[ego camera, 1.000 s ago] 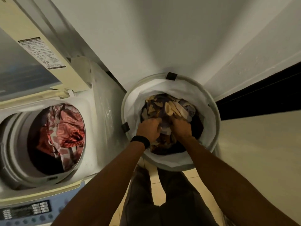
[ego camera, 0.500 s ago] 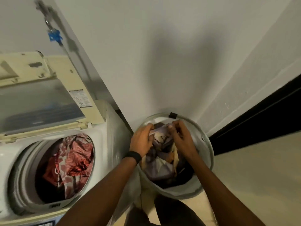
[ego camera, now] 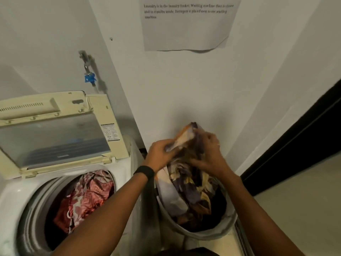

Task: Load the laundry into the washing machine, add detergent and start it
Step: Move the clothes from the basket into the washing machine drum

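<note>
Where white walls meet: taped sheet, tap above the washing machine.
Floor: pale.
Machine: lid raised, red cloth in the drum.
Hands: left hand and right hand close together, both gripping a patterned garment over the laundry basket.
</note>
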